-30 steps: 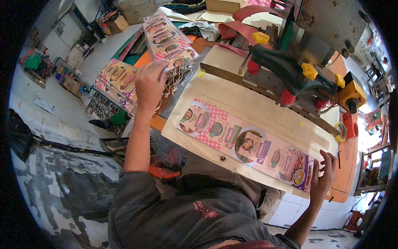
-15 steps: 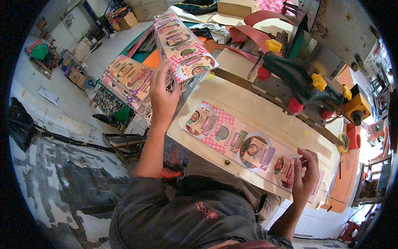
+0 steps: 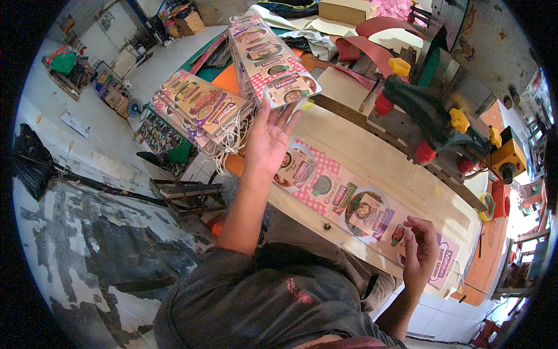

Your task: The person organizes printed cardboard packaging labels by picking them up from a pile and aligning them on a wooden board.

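Along the near side of the cream board, one long printed strip is laid flat, and its right part is overlapped by the right hand. Those fingers are loosely curled, the thumb held close to the forefinger; whether anything is pinched cannot be told. Over at the board's left end, the left hand is held palm up, fingers a little spread, thumb set apart, the tips placed right at the near end of a tall stack of strips; contact cannot be confirmed. That stack is seen off the board's far left corner, and farther left of the board a second stack is seen, fringed with white strings. Along the board's far edge, a dark green machine arm is seen, fitted with yellow knobs.
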The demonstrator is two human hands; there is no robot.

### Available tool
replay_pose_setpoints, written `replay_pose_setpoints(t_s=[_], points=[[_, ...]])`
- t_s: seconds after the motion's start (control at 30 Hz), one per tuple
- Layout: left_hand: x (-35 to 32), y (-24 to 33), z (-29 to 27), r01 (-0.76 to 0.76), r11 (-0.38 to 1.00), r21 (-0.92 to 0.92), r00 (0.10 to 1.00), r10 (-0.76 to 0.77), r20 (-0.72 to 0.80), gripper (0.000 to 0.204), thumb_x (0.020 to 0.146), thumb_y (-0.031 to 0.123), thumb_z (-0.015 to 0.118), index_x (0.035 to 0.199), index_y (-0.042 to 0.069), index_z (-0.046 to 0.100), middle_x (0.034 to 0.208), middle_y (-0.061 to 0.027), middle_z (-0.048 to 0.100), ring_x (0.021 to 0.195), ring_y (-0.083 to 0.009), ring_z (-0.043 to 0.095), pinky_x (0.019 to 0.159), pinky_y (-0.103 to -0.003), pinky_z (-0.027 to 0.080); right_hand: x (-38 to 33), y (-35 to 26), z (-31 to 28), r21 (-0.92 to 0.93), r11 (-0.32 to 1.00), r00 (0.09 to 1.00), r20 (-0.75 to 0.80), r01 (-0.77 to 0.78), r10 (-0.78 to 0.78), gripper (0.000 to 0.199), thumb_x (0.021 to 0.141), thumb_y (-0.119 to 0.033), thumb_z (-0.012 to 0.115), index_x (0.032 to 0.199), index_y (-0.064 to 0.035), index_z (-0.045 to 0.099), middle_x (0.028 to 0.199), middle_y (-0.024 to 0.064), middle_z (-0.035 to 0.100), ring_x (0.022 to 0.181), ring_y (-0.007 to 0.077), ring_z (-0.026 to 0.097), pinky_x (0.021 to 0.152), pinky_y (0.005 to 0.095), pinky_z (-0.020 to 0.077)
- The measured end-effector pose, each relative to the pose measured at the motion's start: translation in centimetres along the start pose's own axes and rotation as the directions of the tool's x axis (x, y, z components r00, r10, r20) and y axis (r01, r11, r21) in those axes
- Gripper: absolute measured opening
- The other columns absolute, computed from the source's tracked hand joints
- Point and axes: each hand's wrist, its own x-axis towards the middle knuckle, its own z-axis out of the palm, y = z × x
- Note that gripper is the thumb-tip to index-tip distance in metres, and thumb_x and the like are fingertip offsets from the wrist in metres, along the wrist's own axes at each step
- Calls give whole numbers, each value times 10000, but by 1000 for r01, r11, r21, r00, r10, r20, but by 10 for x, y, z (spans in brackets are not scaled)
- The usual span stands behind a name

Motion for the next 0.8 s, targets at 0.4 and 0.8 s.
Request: replay_pose_setpoints(t_s=[0.4, 0.8], points=[[17, -4, 9, -178, 979, 102, 981, 185, -61, 367, 1007, 98, 577, 1350, -19, 522, 1318, -196, 618, 1234, -329, 608, 1083, -505, 520, -4, 9, 0, -48, 994, 994, 43, 99, -97, 98, 933, -29, 678, 1020, 13, 694, 1006, 102, 703, 905, 180, 655, 792, 301, 519], [-62, 81, -26, -562, 728, 392, 730, 659, -178, 396, 967, 121, 562, 1317, -64, 571, 1270, -184, 667, 1105, -292, 688, 901, -415, 601, -1, 10, -2, -92, 996, 996, 93, 19, -10, 163, 922, -30, 680, 1082, -20, 714, 977, 82, 716, 906, 171, 653, 767, 289, 496]])
